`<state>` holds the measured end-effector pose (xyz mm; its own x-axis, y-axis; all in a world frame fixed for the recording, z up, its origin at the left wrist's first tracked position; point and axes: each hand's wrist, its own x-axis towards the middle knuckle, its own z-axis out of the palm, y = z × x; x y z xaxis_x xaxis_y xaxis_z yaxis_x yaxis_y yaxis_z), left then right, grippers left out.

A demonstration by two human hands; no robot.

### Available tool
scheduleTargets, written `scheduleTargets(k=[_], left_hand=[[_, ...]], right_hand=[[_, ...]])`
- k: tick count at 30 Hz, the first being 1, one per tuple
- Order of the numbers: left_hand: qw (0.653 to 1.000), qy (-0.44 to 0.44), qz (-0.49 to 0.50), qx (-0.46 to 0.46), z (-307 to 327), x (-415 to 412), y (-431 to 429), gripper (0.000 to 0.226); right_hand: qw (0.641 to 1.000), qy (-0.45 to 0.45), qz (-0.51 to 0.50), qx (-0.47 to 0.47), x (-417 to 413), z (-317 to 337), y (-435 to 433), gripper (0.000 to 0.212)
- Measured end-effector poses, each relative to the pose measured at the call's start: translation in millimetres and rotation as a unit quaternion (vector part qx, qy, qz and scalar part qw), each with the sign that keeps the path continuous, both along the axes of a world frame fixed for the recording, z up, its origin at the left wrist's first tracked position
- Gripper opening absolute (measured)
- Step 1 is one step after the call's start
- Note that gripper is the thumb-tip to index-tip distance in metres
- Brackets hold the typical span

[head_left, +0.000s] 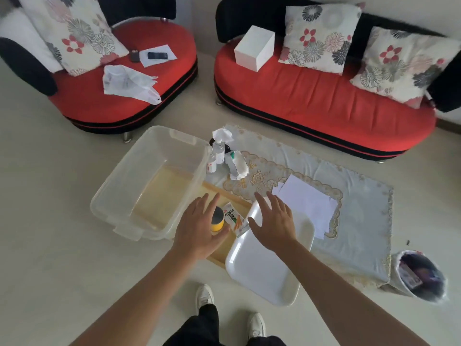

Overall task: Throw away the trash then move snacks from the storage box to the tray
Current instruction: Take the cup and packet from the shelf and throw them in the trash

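Your hands are both spreading wide and holding nothing. Your left hand is hovering, fingers splayed, over a small yellow can with a dark lid, its thumb close beside the can. Your right hand is floating open above the far corner of the white tray, palm down.

In the head view, the only one you are getting, the clear storage box is sitting on the left end of the low bench and looking empty; its bottom is showing nothing but the wood beneath. The can and a white snack carton with printed characters are standing just beside each other on the bare wooden strip between box and tray, the carton touching or nearly touching the tray's edge, so neither is resting inside the tray yet. That spot is probably serving as a halfway stop.

The lined bin is standing on the floor off the bench's right corner, with wrappers already in it, so the trash step is looking done. White sheets of paper are lying on the lace cloth just beyond the tray, and spray bottles with a tissue pack are crowding the box's far corner.

You are likely reaching to grip the can and carry it onto the tray.
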<state>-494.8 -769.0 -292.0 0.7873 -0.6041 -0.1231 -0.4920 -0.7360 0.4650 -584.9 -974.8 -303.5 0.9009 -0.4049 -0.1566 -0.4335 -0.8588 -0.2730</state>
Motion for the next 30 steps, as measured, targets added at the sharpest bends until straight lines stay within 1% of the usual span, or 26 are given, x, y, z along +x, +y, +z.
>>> scheduleTargets(k=[4,7,10,13,19,24,27,30], left_hand=[[0.999,0.015,-0.037,0.007,-15,33,-8,0.088],[0.998,0.034,-0.044,0.001,-30,47,-15,0.089],[0.997,0.051,-0.05,0.007,-50,51,-21,0.089],[0.997,0.049,-0.053,0.017,-73,50,-22,0.088],[0.998,0.055,-0.01,0.012,-115,48,-23,0.091],[0.998,0.053,0.023,0.0,-146,44,-21,0.089],[0.996,0.079,0.045,-0.018,-160,37,-18,0.091],[0.993,0.097,0.052,-0.037,-170,31,-16,0.089]], right_hand=[[1.0,-0.005,-0.026,-0.012,15,-11,2,0.077],[0.999,-0.01,-0.032,-0.006,21,-26,3,0.079],[0.999,-0.019,-0.038,0.009,25,-46,5,0.074],[0.998,-0.034,-0.038,0.025,27,-73,9,0.069],[0.997,-0.007,-0.017,0.079,40,-128,13,0.074],[0.995,0.007,-0.004,0.101,53,-171,19,0.079],[0.996,0.004,0.004,0.091,56,-195,23,0.078],[0.998,-0.013,0.007,0.054,57,-207,27,0.07]])
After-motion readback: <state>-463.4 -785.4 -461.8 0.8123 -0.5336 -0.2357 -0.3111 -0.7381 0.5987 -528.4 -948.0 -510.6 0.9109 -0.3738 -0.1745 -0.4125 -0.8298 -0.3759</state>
